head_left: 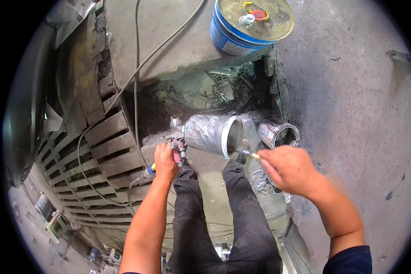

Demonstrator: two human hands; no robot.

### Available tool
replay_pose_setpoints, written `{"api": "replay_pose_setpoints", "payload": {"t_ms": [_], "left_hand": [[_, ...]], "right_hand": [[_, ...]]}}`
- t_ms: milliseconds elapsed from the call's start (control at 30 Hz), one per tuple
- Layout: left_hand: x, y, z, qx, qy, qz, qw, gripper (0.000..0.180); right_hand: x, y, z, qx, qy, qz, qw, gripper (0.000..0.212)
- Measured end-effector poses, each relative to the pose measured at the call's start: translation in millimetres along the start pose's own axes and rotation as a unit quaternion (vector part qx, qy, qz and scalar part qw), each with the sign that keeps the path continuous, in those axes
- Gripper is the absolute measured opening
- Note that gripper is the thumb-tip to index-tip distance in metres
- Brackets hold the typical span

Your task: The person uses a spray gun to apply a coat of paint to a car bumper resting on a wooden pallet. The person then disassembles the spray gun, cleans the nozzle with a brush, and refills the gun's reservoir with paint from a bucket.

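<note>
My left hand [166,162] is closed around a spray gun [178,153] with a reddish handle and metal fittings. A grey, paint-smeared cylindrical cup [206,133] lies on its side against the gun and appears joined to it. Its white-rimmed mouth faces right, toward my right hand. In my right hand [287,169], a thin brush [249,153] is pinched, its far end at the lower part of the cup's mouth. Whether the bristles touch the inside is hidden. Just right of the cup, a shiny open metal can [278,132] lies tilted.
A blue drum [237,43] with a dirty lid stands at the far side, by a debris-filled pit [205,89]. Hoses [136,68] run down on the left across a slatted wooden pallet [107,132]. Concrete floor [356,114] spreads out at right.
</note>
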State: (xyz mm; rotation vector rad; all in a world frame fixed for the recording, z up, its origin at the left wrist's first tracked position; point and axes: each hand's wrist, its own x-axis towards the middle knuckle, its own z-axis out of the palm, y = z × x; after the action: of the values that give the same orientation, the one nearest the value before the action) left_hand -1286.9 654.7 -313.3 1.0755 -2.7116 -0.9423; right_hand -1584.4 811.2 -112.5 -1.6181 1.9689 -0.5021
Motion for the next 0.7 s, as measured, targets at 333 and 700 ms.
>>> {"api": "replay_pose_setpoints", "payload": {"t_ms": [333, 700], "left_hand": [[-3, 6, 1, -0.021, -0.009, 0.015, 1.000, 0.026], [2, 6, -6, -0.052, -0.041, 0.000, 0.998, 0.027]], "right_hand": [[23, 7, 5, 0.013, -0.001, -0.033, 0.999, 0.013], [60, 24, 26, 0.008, 0.113, -0.039, 0.993, 0.013]]}}
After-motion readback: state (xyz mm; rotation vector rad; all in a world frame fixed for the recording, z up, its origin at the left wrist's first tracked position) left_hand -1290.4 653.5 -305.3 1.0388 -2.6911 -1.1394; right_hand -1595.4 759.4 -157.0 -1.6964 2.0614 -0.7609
